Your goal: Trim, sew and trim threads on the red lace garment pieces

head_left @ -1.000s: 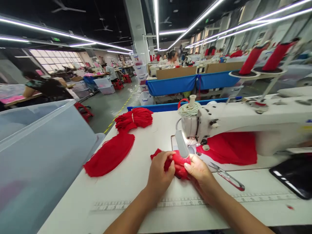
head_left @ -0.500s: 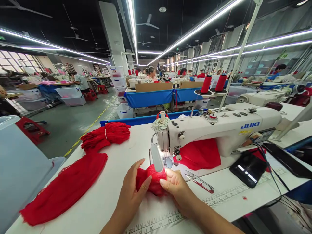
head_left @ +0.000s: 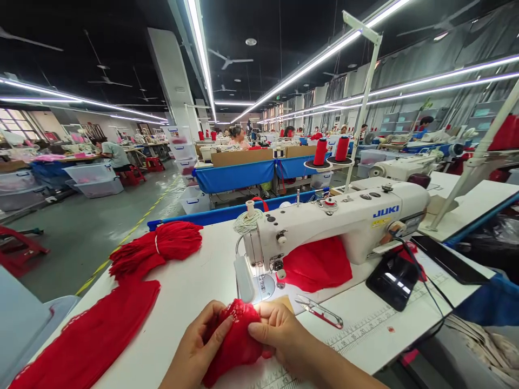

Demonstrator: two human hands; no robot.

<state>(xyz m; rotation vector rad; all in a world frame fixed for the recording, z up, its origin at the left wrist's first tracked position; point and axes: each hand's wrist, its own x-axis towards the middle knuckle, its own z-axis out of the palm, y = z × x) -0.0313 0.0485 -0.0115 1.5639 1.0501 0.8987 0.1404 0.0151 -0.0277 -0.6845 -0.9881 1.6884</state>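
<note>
Both my hands grip a small bunched piece of red lace fabric (head_left: pixel 235 340) at the near edge of the white sewing table (head_left: pixel 190 286). My left hand (head_left: pixel 198 348) curls its fingers round the piece's left side. My right hand (head_left: pixel 275 332) pinches its upper right edge with thumb and fingers. The piece lies just in front of the needle area of the white JUKI sewing machine (head_left: pixel 336 221).
Thread snips (head_left: pixel 318 310) lie right of my hands. More red fabric (head_left: pixel 316 265) sits under the machine arm. A tied red bundle (head_left: pixel 158 246) and a flat red stack (head_left: pixel 89 335) lie left. A black control panel (head_left: pixel 391 281) stands right. Other workers sit at distant tables.
The camera has swung to the right and the view has shifted. My hands have drawn the red piece back from the needle toward the table's near edge, and my left fingers have closed round it.
</note>
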